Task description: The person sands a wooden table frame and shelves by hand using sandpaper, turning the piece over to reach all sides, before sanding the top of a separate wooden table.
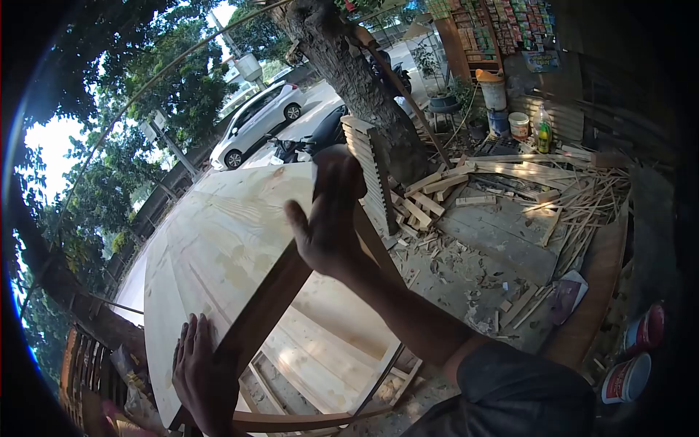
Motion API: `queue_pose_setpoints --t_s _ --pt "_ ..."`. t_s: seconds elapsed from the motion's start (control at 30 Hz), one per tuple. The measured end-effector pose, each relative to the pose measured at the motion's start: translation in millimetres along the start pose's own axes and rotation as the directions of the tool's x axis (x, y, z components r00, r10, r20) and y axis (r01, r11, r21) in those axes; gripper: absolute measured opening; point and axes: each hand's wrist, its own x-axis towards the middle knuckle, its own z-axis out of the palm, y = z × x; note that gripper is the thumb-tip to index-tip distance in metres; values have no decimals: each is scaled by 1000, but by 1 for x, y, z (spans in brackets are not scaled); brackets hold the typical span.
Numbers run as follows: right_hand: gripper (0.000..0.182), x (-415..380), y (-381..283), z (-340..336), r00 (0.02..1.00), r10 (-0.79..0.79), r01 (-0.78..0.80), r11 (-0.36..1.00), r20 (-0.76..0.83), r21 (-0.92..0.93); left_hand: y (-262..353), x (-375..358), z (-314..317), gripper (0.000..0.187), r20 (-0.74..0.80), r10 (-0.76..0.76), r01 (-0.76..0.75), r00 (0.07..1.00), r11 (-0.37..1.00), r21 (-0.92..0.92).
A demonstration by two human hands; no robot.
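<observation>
A large pale wooden panel (218, 240) stands tilted before me, its thick edge in shadow. My left hand (200, 375) is at the panel's lower near edge. Its fingers lie along the pale face, and its thumb is hidden. Higher up, my right hand (331, 211) grips the same edge near the far corner, thumb spread over the face and fingers bent at the top. Below the panel is a wooden frame (291, 421) with pale boards (328, 349) inside it.
A slatted wooden piece (368, 171) leans by a tree trunk (349, 73). Wood offcuts (429, 200) and thin strips (582, 211) litter the ground at right. Paint cans (626, 379) stand near my right side. Beyond are a motorcycle (313, 138) and a white car (258, 120).
</observation>
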Motion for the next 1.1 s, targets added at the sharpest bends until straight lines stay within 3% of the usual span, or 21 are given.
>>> queue_pose_setpoints --t_s 0.07,0.13,0.17,0.3,0.33,0.37,0.4,0.47,0.5,0.53,0.57,0.6,0.63,0.7,0.77,0.83,0.9,0.93,0.97,1.03,1.1 --pt "89 57 42 -4 987 157 -156 948 16 278 7 5 -1 60 -15 -46 46 999 999 9" --pt "86 23 12 -7 998 36 -27 979 -42 201 10 4 3 59 -35 -88 89 995 995 41" --pt "85 -21 -16 -3 982 -149 146 989 -114 -40 9 4 6 59 -61 -79 82 995 995 51" --pt "98 -42 -55 -28 959 -209 156 953 191 260 2 1 17 63 -149 -30 43 988 995 88" --pt "98 -25 -19 -6 981 -186 185 982 50 25 3 1 17 62 -157 -24 37 987 996 80" --pt "95 11 7 -2 997 -77 78 991 16 -110 4 1 17 62 -171 -30 43 985 997 70" --pt "92 43 42 4 1000 23 -23 1000 11 14 4 0 18 59 -182 -27 43 983 996 83" --pt "81 54 40 -6 986 99 -112 990 136 85 10 -1 8 58 -130 -70 77 989 996 52" --pt "77 35 32 4 999 6 2 976 35 -218 13 0 4 57 -110 -84 88 990 995 37" --pt "79 1 1 -4 992 -120 122 992 49 -37 13 -1 3 55 -125 -66 70 990 997 23" --pt "83 -30 -29 -12 949 -301 303 953 91 -5 12 -1 5 54 -134 -59 61 989 998 9" --pt "85 -57 -56 -22 895 -405 366 907 189 209 10 -1 8 52 -146 -56 55 988 998 -6" --pt "82 -73 -66 -26 803 -521 447 848 290 285 6 -1 8 51 -156 -54 53 986 999 -12" --pt "81 -49 -18 -18 644 -713 679 700 279 223 5 -5 2 41 -132 -36 37 991 999 2" --pt "72 -8 27 -24 834 -538 528 843 124 104 -11 -20 1 35 -225 13 11 974 994 107" --pt "70 14 69 -15 932 -353 361 923 -82 133 -47 -49 3 38 -396 -58 196 916 928 317" --pt "68 -18 33 3 947 -306 321 894 -98 314 -87 -79 25 50 -658 -176 504 732 790 349" --pt "70 -42 13 17 944 -316 326 866 -89 379 -94 -79 38 53 -798 -209 553 565 814 178" --pt "74 -67 -30 15 884 -464 451 823 -48 345 -100 -83 51 56 -892 -248 557 379 830 6" --pt "84 -141 -108 28 842 -503 388 815 193 431 -118 -88 96 61 -879 -408 463 247 846 -263" --pt "76 -172 -166 31 670 -702 450 644 244 619 -119 -105 111 65 -750 -624 422 219 754 -504"
